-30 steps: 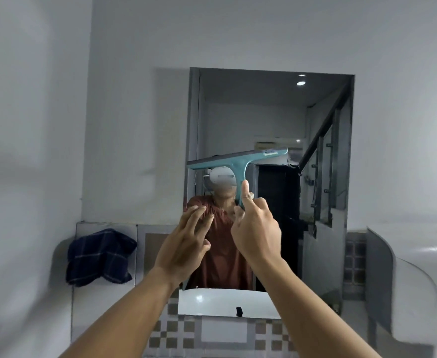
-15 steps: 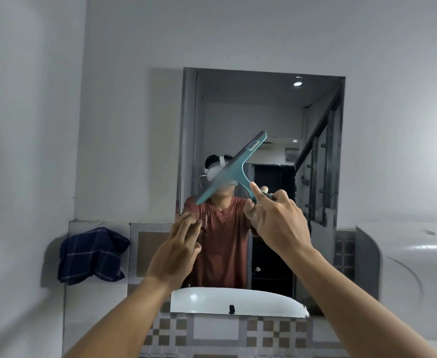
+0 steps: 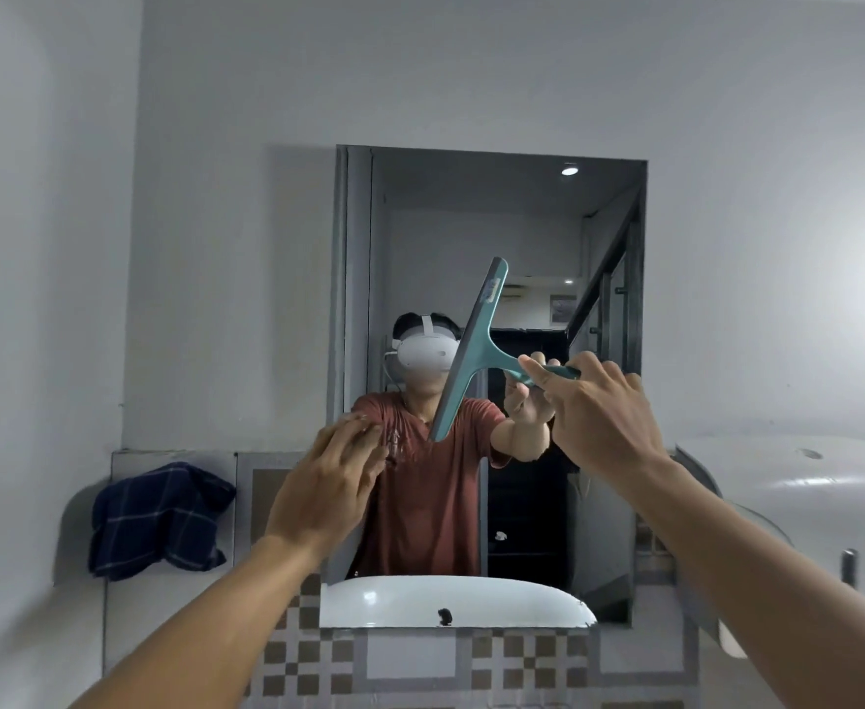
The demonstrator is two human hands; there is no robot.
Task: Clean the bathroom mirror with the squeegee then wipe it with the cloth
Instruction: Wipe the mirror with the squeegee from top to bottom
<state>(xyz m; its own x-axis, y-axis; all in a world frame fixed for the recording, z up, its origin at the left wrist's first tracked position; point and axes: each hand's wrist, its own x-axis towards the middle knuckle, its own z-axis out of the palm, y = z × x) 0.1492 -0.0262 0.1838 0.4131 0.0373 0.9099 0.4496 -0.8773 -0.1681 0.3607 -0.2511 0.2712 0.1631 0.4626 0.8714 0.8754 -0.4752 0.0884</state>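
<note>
The squeegee (image 3: 472, 350) has swung from a shallow slant to nearly upright, its blade now running from high right down to low left across the middle of the mirror (image 3: 491, 237). The right hand (image 3: 599, 417) pinches its handle between thumb and fingers. The left hand (image 3: 328, 483) hovers with fingers together near the mirror's lower left edge. The dark checked cloth (image 3: 156, 519) lies crumpled on the ledge (image 3: 123, 455) left of the mirror.
</note>
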